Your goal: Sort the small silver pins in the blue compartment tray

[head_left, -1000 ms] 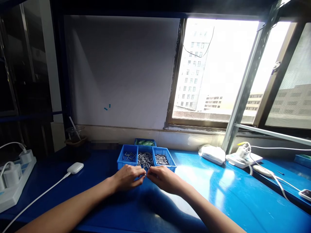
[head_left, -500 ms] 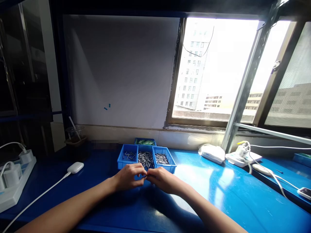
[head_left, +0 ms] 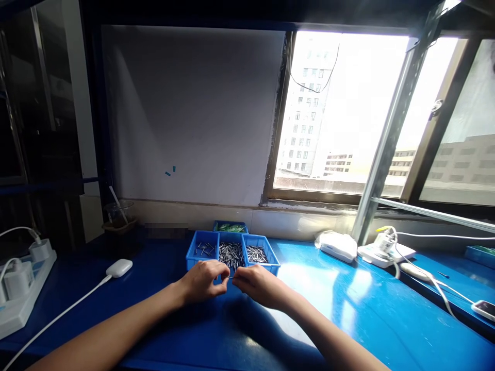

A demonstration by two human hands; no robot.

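My left hand (head_left: 207, 280) and my right hand (head_left: 256, 284) meet in front of the blue bins, fingers curled. Between their fingertips runs a thin metal pin (head_left: 231, 277), pinched from both sides; most of it is hidden by the fingers. Just behind my hands, a middle bin holds a heap of dark and silvery metal pins (head_left: 231, 253). In the left blue bin (head_left: 190, 253) lie a few slim pins. More small metal pieces fill part of the right blue bin (head_left: 274, 257).
Behind the bins stands another blue bin (head_left: 220, 223) with green packets. White power strips (head_left: 23, 304) sit at far left and right. A white charging case (head_left: 119, 268) with cable lies left. A plastic cup (head_left: 119, 214) with straw stands against the wall; a white device (head_left: 337, 246) sits right.
My hands have drawn slightly apart, so a thin piece of the pin now shows between the fingertips. The bins stay where they were.
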